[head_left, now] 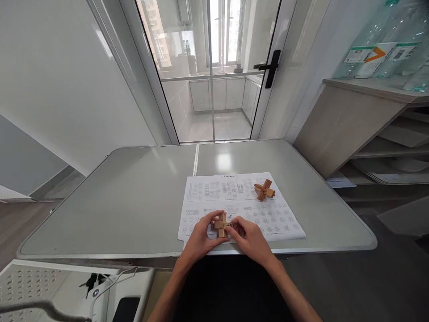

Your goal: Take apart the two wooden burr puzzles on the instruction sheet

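A small wooden cross-shaped puzzle is held just above a printed instruction sheet near the table's front edge. My left hand grips it from the left with fingers curled round the pieces. From the right, my right hand pinches the same puzzle. A second wooden interlocking puzzle lies on the far right part of the sheet, apart from both hands.
The grey folding table has a seam down its middle. A wooden shelf unit stands to the right, with plastic-wrapped bottles on top. A glass door is behind the table. A white perforated rack sits at the lower left.
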`<action>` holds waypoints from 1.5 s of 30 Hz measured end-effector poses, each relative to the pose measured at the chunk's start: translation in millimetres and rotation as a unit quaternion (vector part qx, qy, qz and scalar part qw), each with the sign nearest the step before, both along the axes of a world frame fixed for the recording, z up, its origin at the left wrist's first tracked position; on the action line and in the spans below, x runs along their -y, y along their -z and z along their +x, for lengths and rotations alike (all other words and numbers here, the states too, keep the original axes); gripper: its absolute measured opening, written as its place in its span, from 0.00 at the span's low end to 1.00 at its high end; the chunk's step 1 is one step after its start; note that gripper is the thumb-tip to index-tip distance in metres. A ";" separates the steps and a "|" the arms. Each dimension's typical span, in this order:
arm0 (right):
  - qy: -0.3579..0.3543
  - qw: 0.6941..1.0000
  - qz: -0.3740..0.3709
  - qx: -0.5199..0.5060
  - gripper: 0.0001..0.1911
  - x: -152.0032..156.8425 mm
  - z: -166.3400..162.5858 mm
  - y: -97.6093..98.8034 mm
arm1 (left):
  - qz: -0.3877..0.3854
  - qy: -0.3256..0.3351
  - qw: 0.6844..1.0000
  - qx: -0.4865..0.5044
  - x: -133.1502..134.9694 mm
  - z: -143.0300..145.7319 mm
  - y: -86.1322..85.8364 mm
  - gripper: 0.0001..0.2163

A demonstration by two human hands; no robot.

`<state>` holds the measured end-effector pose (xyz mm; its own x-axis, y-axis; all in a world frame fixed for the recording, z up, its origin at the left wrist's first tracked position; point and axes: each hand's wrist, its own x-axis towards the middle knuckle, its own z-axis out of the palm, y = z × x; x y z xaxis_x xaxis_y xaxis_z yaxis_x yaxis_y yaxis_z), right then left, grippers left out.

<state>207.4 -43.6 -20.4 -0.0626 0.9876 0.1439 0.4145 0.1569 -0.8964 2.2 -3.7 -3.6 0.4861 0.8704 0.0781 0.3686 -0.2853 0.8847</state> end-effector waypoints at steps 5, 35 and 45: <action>-0.002 0.999 0.027 0.017 0.17 0.2 -1.5 4.4 | -0.007 -0.003 1.000 -0.006 -0.2 0.1 1.3 0.33; 0.005 0.997 0.056 0.045 0.13 4.3 -0.9 2.2 | -0.040 0.000 0.999 0.012 -2.3 3.3 -5.9 0.33; -0.030 0.995 0.079 0.056 0.09 3.3 0.3 7.7 | -0.041 0.027 0.998 0.043 -2.3 3.0 -7.9 0.38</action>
